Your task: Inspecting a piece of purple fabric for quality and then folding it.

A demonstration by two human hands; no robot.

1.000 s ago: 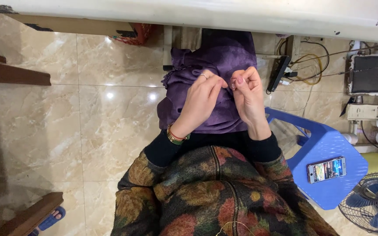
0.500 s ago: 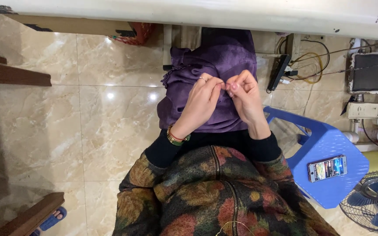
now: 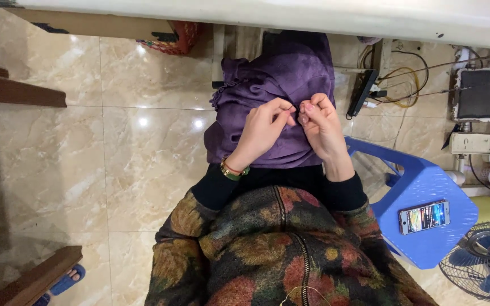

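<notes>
Glossy beige marble floor [image 3: 114, 164] fills most of the view, with a pale worktop [image 3: 313, 17] edge running across the top and the person seated below it in a dark floral jacket [image 3: 279, 249]. A purple cloth [image 3: 282, 85] hangs from under the worktop down onto the person's lap, bunched and folded, and both hands meet on its middle part. The left hand [image 3: 263, 127], with a green and gold bracelet [image 3: 232, 170] at the wrist, has its fingers curled nearly shut, thumb and forefinger pinched at a spot on the cloth; the right hand [image 3: 319, 124] is curled the same way, its fingertips pinched just beside those of the left, so that the two almost touch. Whether they hold a thread, a needle or only a fold of the cloth is too small to tell. Judging by this, the work is a fine job at one small spot of the cloth and is in mid-course: the cloth lies gathered, not spread or laid aside, and both hands are busy at the spot, so nothing shows it as finished. How much of the cloth has been gone over cannot be read from the view. To the person's right stands a blue stool [image 3: 421, 192] with a phone [image 3: 424, 216] lying on it, a fan [image 3: 483, 260] near it on the floor, and cables [image 3: 398, 85] under the worktop
</notes>
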